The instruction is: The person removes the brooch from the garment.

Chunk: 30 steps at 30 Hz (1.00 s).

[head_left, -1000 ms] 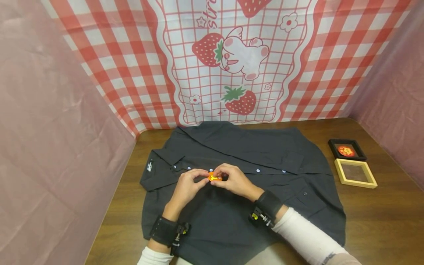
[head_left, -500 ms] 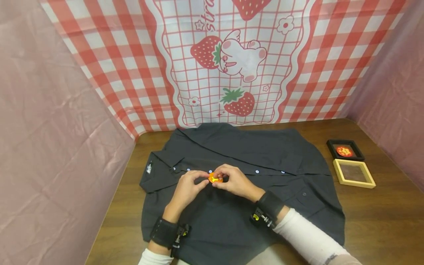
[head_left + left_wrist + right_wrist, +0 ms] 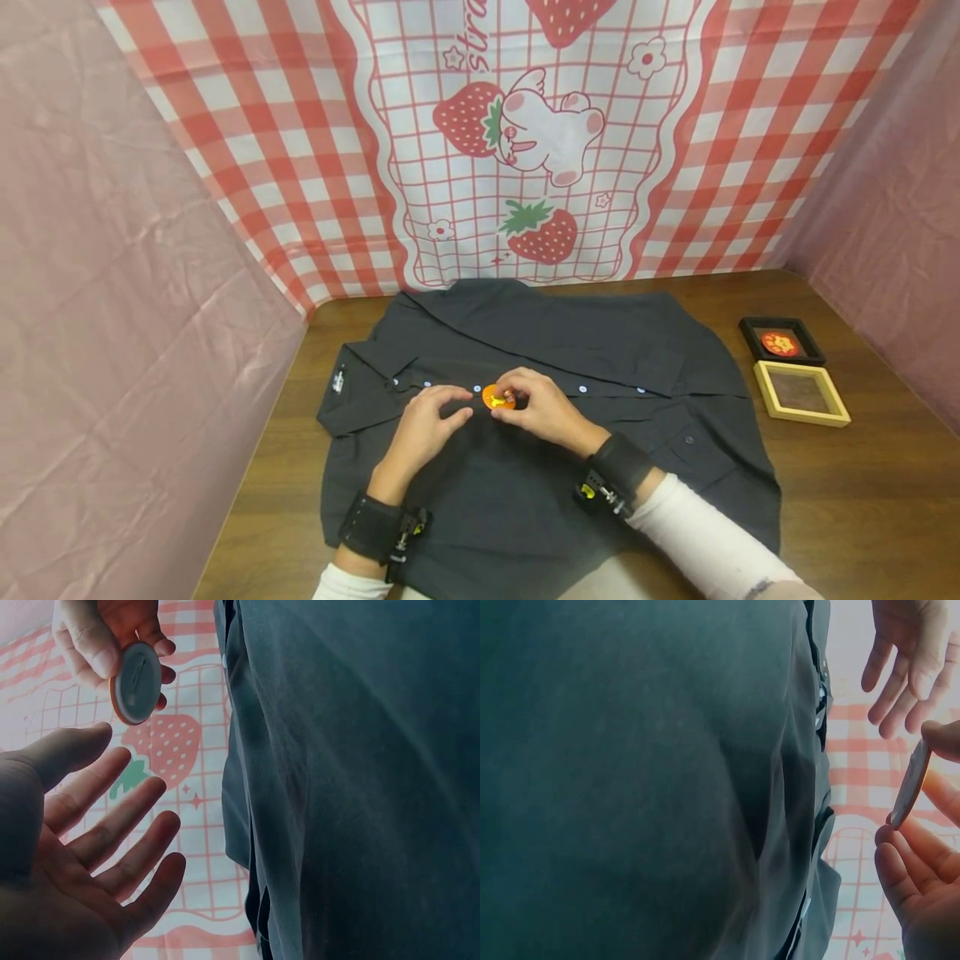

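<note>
Over the middle of a dark grey shirt, my right hand pinches a round orange pin badge by its edge. Its pale back, with a pin across it, faces the left wrist camera. Edge-on, the same pin badge shows between thumb and fingers in the right wrist view. My left hand is just left of the badge, apart from it, holding nothing. Its fingers are spread and slightly bent. The shirt lies spread on the table, collar to the left, with a row of pale buttons behind the hands.
On the wooden table, right of the shirt, a black frame holds a red and yellow round badge. A light wooden frame lies nearer. A checked strawberry cloth hangs behind, and pink cloth flanks the sides.
My left fingers have come off the pin badge. My right hand has drawn it slightly right, opening a gap between it and the left hand. The head view shifted a little earlier.
</note>
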Motion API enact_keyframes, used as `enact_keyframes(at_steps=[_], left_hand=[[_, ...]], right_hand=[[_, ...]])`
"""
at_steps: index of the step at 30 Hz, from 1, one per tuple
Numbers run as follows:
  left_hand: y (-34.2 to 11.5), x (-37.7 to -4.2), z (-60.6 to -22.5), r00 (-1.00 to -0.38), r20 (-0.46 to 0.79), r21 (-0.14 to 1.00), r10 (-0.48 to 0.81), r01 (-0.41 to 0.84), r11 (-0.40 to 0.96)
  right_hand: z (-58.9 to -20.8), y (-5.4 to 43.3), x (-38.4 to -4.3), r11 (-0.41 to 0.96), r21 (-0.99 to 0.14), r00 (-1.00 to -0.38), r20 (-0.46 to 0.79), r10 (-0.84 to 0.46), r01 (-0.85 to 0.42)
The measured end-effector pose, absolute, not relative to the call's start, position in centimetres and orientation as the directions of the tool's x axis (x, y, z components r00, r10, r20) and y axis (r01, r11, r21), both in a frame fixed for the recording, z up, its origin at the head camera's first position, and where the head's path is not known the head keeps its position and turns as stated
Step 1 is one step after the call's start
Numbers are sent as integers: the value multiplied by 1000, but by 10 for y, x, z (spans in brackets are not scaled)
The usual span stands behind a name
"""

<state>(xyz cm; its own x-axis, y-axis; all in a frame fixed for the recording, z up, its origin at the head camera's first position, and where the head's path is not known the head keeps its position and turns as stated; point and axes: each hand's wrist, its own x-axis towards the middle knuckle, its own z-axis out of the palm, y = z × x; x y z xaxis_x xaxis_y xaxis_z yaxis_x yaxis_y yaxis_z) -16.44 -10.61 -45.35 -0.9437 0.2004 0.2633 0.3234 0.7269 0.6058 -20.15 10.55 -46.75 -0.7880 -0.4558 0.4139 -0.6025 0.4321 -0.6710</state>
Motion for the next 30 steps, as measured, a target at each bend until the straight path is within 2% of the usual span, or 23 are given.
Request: enact_keyframes(at_steps=[9, 16, 23, 30], left_hand=[[-105, -165, -453, -952, 242, 603, 186, 298, 740], [-105, -165, -454, -969, 219, 586, 112, 223, 779], [-105, -163, -455, -973, 172, 550, 156, 226, 804], [-104, -163, -455, -969, 199, 553, 145, 233, 800]], right_hand=[[-465, 112, -202, 450, -666, -797, 418, -435, -595], [-462, 117, -201, 495, -664, -825, 398, -400, -560], [-460, 123, -202, 533, -655, -843, 382, -379, -536], [-459, 131, -203, 567, -627, -845, 394, -360, -534]])
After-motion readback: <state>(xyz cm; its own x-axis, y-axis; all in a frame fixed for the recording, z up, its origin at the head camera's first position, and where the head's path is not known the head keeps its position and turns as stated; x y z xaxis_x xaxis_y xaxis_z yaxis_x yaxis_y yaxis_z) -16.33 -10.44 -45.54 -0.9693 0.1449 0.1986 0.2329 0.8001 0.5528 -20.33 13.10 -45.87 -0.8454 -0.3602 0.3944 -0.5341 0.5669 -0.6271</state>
